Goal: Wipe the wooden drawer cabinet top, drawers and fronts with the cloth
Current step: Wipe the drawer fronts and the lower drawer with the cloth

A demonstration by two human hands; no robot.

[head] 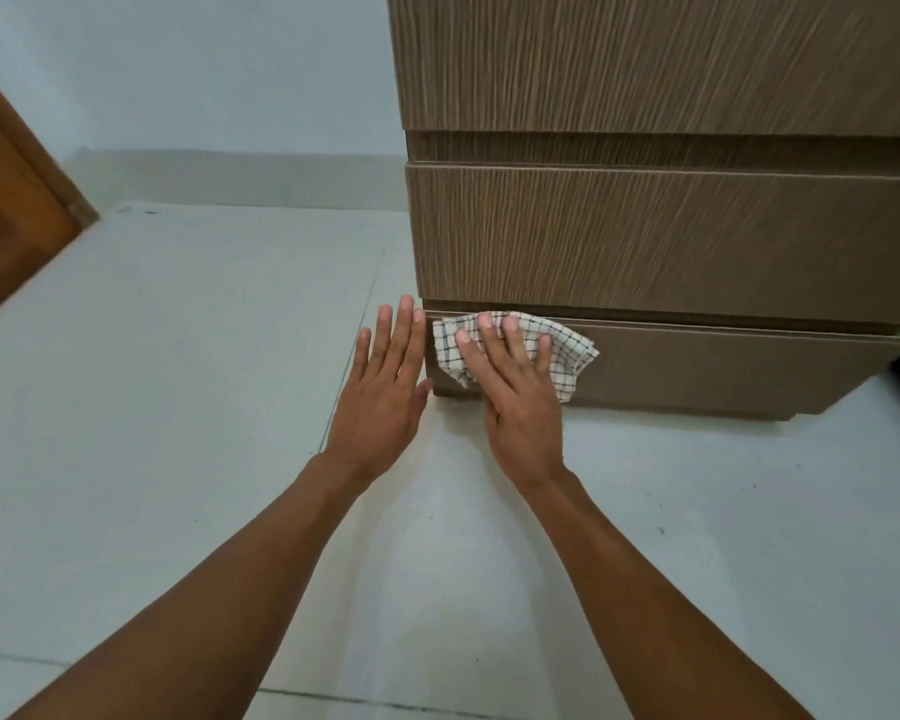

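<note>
The checked cloth [520,350] lies bunched against the left end of the bottom drawer front [697,368], pinned there under the right hand [515,392]. That grip is a flat press, fingers spread over the fabric, not a fist around it. The left hand [385,376] is open and empty just to the left of it, fingertips at the corner edge of the wooden drawer cabinet [661,148], seemingly to steady.

From where I stand, this looks like the lowest front's turn. To do it well, I'd flatten the cloth so more of it meets the wood, keep the palm pressure even, and sweep rightward along the grain to the far end, overlapping passes. The recess above this front and the edge nearest the floor [178,381] deserve a fingertip run too.
</note>
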